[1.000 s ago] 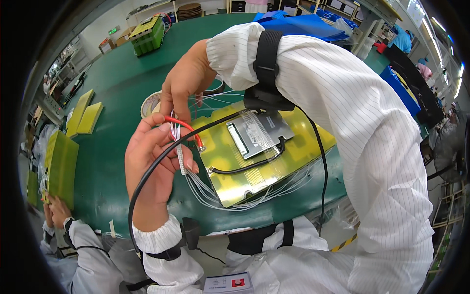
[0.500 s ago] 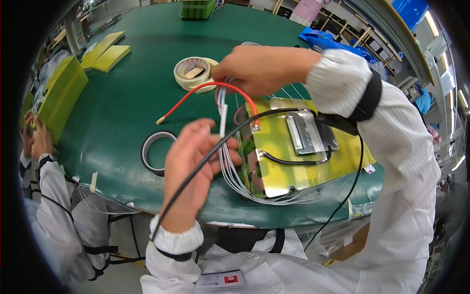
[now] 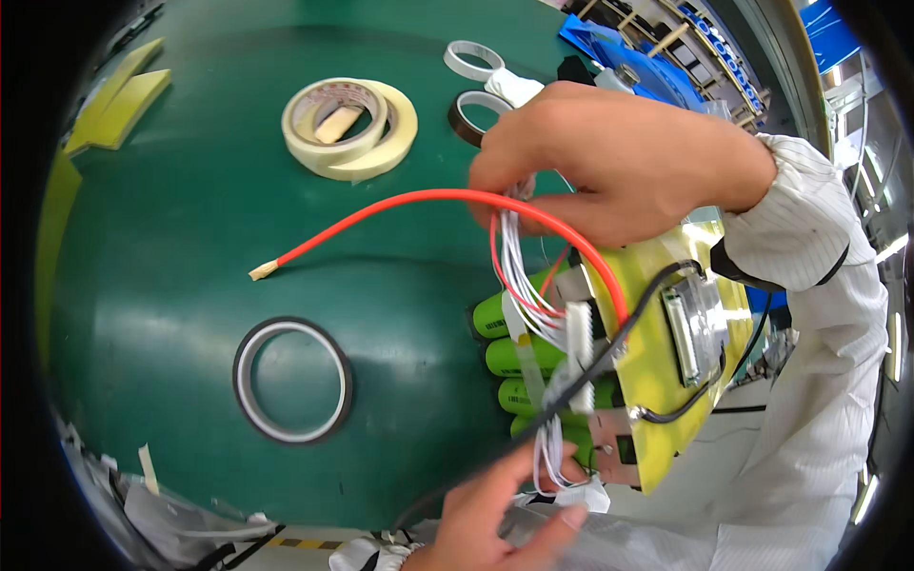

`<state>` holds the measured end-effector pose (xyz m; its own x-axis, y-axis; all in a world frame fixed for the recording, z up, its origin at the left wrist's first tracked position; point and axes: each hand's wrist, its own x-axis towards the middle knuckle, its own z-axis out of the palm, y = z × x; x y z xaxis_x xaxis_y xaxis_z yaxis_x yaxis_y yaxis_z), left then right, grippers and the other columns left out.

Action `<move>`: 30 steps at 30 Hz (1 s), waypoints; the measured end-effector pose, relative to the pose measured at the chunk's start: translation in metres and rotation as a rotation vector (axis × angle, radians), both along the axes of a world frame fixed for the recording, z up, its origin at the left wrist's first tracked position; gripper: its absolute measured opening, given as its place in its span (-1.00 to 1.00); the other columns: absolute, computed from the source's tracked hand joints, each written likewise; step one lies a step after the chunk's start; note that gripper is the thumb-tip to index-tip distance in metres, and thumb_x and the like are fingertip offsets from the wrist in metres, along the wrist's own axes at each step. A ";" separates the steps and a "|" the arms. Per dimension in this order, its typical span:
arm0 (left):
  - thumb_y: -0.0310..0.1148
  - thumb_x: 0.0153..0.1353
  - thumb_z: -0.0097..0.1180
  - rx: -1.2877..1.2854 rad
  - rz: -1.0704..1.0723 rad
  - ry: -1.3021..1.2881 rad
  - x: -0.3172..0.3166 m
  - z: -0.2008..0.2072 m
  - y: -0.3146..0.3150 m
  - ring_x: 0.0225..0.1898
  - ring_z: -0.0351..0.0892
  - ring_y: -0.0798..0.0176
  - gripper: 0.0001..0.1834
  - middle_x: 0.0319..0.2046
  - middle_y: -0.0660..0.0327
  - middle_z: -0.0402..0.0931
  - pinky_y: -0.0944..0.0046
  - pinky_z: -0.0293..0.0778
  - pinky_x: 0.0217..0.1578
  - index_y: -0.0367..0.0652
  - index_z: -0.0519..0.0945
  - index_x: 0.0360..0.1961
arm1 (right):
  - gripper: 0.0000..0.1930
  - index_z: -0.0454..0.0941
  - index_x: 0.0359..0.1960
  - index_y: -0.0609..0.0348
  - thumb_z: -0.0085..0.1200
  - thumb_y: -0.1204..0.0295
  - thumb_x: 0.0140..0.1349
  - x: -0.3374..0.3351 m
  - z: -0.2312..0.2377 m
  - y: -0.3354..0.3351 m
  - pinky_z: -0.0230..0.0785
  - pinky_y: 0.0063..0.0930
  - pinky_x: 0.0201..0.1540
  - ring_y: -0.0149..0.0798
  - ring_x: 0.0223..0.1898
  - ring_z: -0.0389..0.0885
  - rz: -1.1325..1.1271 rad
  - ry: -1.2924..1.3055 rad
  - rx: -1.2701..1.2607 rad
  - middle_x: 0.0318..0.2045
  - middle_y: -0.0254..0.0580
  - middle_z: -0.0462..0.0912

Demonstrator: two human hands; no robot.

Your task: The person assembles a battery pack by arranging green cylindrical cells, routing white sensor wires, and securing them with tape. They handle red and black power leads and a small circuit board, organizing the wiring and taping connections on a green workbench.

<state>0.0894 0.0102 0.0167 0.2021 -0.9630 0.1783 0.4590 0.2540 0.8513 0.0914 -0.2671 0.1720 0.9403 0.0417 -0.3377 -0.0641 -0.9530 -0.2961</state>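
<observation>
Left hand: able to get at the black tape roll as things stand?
Probably yes. The black tape roll lies uncovered on the green table, left of the left hand; only the black cable crosses the view between. Fingers are at the white wires, though.

From my remote station I record a green table top [image 3: 190,238] with a dull sheen across most of the view. I note a pale-railed rack [image 3: 669,38] at upper right, bright light strips [image 3: 864,499] along the right rim, grey floor [image 3: 700,457] at lower right, and a yellow-and-black stripe [image 3: 305,543] near the lower edge
</observation>
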 end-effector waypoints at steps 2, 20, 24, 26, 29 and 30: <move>-0.53 0.21 0.26 -0.053 -0.085 -0.078 0.009 0.003 -0.002 -0.09 0.63 0.18 -0.49 -0.07 0.03 0.62 0.26 0.48 0.00 -0.40 0.45 0.19 | -0.77 0.66 -0.18 0.32 0.15 0.46 0.15 -0.002 -0.006 -0.009 0.50 -0.13 -0.15 0.12 -0.25 0.67 0.018 0.023 0.062 -0.29 0.07 0.72; -0.54 0.09 0.25 -0.151 -0.521 0.133 0.049 -0.020 -0.025 0.05 0.47 -0.35 -0.37 0.08 -0.20 0.47 -0.09 0.45 0.09 -0.35 0.38 0.23 | -0.86 0.66 -0.34 0.18 0.25 0.50 0.01 -0.001 -0.020 -0.015 0.19 -0.29 -0.24 -0.17 -0.40 0.49 -0.035 0.096 -0.120 -0.47 -0.25 0.52; -0.53 0.11 0.24 -0.152 -0.505 0.126 0.042 -0.028 -0.018 0.08 0.47 -0.35 -0.37 0.10 -0.21 0.47 -0.09 0.45 0.11 -0.35 0.38 0.24 | -0.83 0.72 -0.27 0.17 0.31 0.41 0.12 0.009 -0.017 -0.008 0.14 -0.31 -0.27 -0.26 -0.45 0.48 -0.012 0.181 -0.017 -0.48 -0.29 0.52; -0.52 0.12 0.24 -0.151 -0.514 0.122 0.047 -0.029 -0.019 0.07 0.49 -0.32 -0.39 0.09 -0.19 0.49 -0.08 0.45 0.10 -0.34 0.39 0.23 | -0.82 0.74 -0.25 0.17 0.31 0.36 0.17 -0.001 -0.028 -0.017 0.15 -0.31 -0.27 -0.27 -0.45 0.48 -0.001 0.063 0.130 -0.48 -0.30 0.54; -0.51 0.15 0.25 -0.149 -0.519 0.109 0.050 -0.030 -0.018 0.06 0.51 -0.27 -0.41 0.08 -0.16 0.51 -0.05 0.46 0.10 -0.34 0.40 0.22 | -0.83 0.74 -0.28 0.17 0.30 0.34 0.21 -0.009 -0.036 -0.022 0.19 -0.32 -0.30 -0.25 -0.43 0.51 -0.014 -0.054 0.222 -0.44 -0.30 0.57; -0.50 0.15 0.25 -0.148 -0.514 0.102 0.050 -0.029 -0.016 0.06 0.52 -0.25 -0.42 0.08 -0.15 0.51 -0.04 0.46 0.09 -0.34 0.41 0.22 | -0.83 0.74 -0.29 0.18 0.29 0.34 0.22 -0.007 -0.035 -0.024 0.22 -0.32 -0.30 -0.23 -0.42 0.53 0.016 -0.044 0.224 -0.43 -0.29 0.59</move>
<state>0.1393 -0.0062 -0.0120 -0.2646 -0.9084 0.3237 0.6338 0.0891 0.7683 0.0844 -0.2913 0.1366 0.9525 0.1261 -0.2772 -0.0319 -0.8639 -0.5027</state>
